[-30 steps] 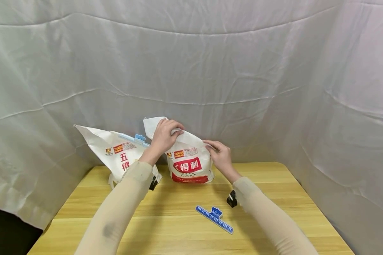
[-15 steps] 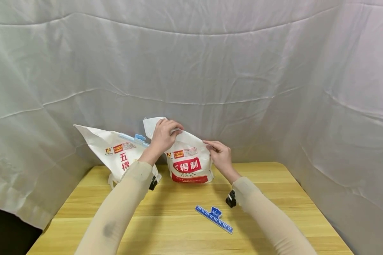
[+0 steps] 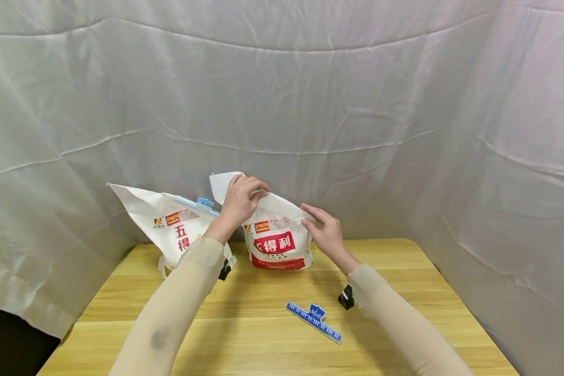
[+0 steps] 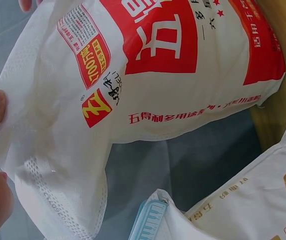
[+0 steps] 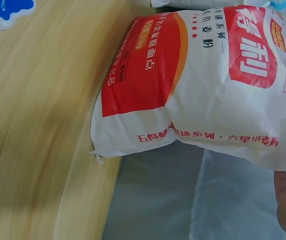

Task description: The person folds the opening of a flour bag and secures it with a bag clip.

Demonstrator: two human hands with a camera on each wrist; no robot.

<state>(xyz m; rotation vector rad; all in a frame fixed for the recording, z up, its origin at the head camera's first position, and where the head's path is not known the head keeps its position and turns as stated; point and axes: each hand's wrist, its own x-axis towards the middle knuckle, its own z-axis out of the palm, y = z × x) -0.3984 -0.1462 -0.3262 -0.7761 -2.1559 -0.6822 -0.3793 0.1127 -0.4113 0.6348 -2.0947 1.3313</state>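
Note:
A white and red flour bag (image 3: 277, 230) stands upright at the back of the table, its top edge slanting down to the right. My left hand (image 3: 241, 201) pinches the folded top, thumb in front; a white flap sticks out to its left. At the upper right corner of the bag is my right hand (image 3: 326, 232), thumb and index finger parted around the edge. In the right wrist view its fingers (image 5: 284, 192) reach the bag's corner nearly straight. A second flour bag (image 3: 169, 216) leans on the left, with a light blue clip (image 3: 204, 202) across its top.
A dark blue clip with a piano-key pattern (image 3: 314, 321) lies on the wooden table (image 3: 244, 342) in front of the bag. Black wrist cameras show under both forearms. A grey curtain (image 3: 282, 104) hangs close behind the bags.
The right thumb and index finger have spread apart at the bag's corner, and the right wrist has shifted slightly right. The left hand keeps its hold on the top.

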